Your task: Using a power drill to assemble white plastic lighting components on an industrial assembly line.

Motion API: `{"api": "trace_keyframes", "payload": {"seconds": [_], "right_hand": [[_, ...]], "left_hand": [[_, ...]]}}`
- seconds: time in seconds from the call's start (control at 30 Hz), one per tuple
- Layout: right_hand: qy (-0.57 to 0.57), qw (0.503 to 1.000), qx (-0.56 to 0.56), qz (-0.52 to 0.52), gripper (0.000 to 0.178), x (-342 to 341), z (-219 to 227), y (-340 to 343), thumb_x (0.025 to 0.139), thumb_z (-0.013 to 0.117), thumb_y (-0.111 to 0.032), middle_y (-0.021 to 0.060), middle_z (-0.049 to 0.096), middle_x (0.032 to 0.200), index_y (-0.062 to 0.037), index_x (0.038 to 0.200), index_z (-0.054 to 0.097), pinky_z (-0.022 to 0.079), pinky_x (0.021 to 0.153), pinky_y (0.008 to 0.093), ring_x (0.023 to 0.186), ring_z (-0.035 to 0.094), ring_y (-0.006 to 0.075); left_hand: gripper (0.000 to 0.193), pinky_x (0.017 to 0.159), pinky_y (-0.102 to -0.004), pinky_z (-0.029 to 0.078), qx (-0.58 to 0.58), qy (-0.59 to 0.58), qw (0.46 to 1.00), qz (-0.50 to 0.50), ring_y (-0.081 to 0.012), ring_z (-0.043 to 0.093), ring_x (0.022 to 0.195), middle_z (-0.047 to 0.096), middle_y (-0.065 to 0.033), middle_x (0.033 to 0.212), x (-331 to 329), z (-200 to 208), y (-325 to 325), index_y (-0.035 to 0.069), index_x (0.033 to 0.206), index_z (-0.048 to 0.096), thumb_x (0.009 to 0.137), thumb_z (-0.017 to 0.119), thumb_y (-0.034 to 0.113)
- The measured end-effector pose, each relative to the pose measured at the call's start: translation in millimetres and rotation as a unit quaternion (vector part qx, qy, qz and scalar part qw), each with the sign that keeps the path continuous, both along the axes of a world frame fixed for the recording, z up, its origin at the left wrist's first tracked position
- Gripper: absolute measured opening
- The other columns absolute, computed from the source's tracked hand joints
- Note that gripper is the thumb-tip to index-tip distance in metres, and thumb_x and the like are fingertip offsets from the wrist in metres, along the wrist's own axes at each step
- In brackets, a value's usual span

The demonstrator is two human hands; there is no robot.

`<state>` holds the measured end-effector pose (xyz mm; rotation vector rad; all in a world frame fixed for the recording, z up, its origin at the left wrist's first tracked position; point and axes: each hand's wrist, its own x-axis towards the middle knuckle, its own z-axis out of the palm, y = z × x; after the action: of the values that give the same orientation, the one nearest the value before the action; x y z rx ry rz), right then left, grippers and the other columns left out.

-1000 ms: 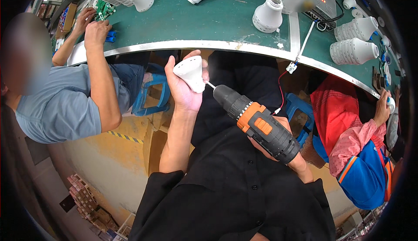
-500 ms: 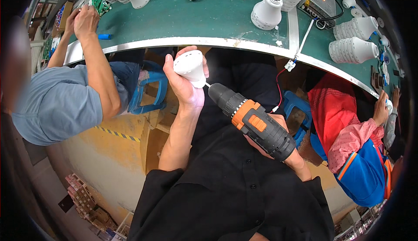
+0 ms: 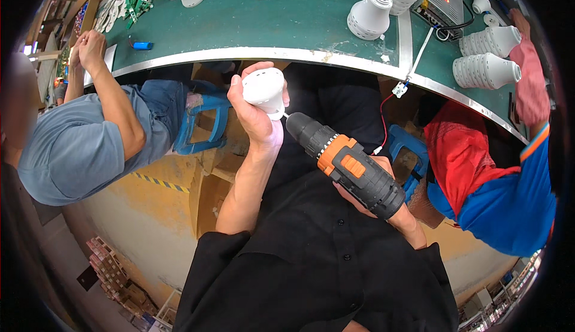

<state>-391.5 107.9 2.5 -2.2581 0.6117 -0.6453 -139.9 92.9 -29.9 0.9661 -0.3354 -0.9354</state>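
Observation:
A white plastic lamp housing (image 3: pixel 263 87), cup-shaped with slots round its wide end, sits in my left hand (image 3: pixel 256 119), fingers wrapped round it. Its narrow end faces down toward me. My right hand (image 3: pixel 354 199) grips a black and orange cordless drill (image 3: pixel 350 167) and is largely hidden beneath it. The drill points up and to the left, and its thin bit meets the narrow end of the housing or lies right beside it; I cannot tell which. Both are held in front of the bench edge, above my lap.
The green bench (image 3: pixel 269 23) has a white edge. On it stand a single housing (image 3: pixel 369 15), stacked housings (image 3: pixel 486 71), a metal power supply (image 3: pixel 440 2), green circuit boards (image 3: pixel 138 5) and a blue cylinder (image 3: pixel 142 46). Co-workers sit on both sides. A red wire (image 3: pixel 383 122) hangs from the edge.
My hands, the housing and the drill have barely moved. The left co-worker's hands drew back from the circuit boards toward the bench edge. The right co-worker's arm now reaches far across the bench.

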Motion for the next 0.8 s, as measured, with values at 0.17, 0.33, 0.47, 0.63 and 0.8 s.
{"api": "trace_keyframes", "payload": {"seconds": [0.17, 0.33, 0.47, 0.63, 0.8], "right_hand": [[-0.019, 1.000, -0.008, 0.008, 0.045, -4.6, -7.1, 1.9, 0.071, 0.084, -0.006, 0.0045, 0.066, 0.114, -0.0128, 0.112, 0.068, 0.046, 0.086, 0.0384, 0.106, 0.061, 0.0267], [-0.026, 0.999, 0.020, 0.014, 0.046, -3.1, -3.2, 0.2, 0.071, 0.084, -0.005, 0.0044, 0.066, 0.114, -0.0136, 0.113, 0.067, 0.046, 0.085, 0.0380, 0.105, 0.061, 0.0256], [-0.004, 0.999, 0.037, 0.014, 0.045, -2.7, -1.9, 0.7, 0.072, 0.083, -0.006, 0.0041, 0.066, 0.115, -0.0139, 0.113, 0.068, 0.046, 0.086, 0.0376, 0.105, 0.061, 0.0252], [-0.003, 0.999, 0.032, 0.013, 0.044, -2.0, -1.1, -0.8, 0.073, 0.083, -0.007, 0.0038, 0.067, 0.114, -0.0141, 0.114, 0.068, 0.045, 0.085, 0.0378, 0.104, 0.061, 0.0249], [0.006, 0.999, 0.034, 0.017, 0.042, -0.2, 3.5, -3.3, 0.073, 0.083, -0.007, 0.0028, 0.069, 0.110, -0.0145, 0.112, 0.069, 0.045, 0.084, 0.0375, 0.101, 0.063, 0.0247]], "left_hand": [[0.058, 0.050, -0.0297, 0.044, -0.008, 0.000, 1.000, 0.006, -0.0191, 0.057, 0.057, 0.063, -0.0136, 0.076, -2.6, 0.2, -0.8, 0.001, 0.109, 0.061, 0.099, 0.030, 0.049], [0.057, 0.050, -0.0295, 0.044, -0.013, 0.001, 1.000, 0.007, -0.0190, 0.057, 0.057, 0.063, -0.0137, 0.076, -2.7, -1.3, -0.5, 0.001, 0.109, 0.061, 0.099, 0.029, 0.048], [0.057, 0.051, -0.0298, 0.044, -0.011, -0.001, 1.000, 0.006, -0.0190, 0.057, 0.057, 0.063, -0.0142, 0.076, -2.7, -0.7, -0.6, 0.001, 0.109, 0.060, 0.098, 0.029, 0.047], [0.057, 0.051, -0.0300, 0.045, -0.007, -0.017, 1.000, 0.010, -0.0192, 0.057, 0.057, 0.062, -0.0143, 0.076, -3.6, -1.9, -1.4, 0.001, 0.109, 0.060, 0.098, 0.029, 0.047], [0.057, 0.051, -0.0298, 0.044, -0.012, -0.018, 1.000, 0.012, -0.0191, 0.057, 0.057, 0.062, -0.0143, 0.076, -4.0, -0.9, -2.3, 0.000, 0.109, 0.060, 0.098, 0.028, 0.047]]}}
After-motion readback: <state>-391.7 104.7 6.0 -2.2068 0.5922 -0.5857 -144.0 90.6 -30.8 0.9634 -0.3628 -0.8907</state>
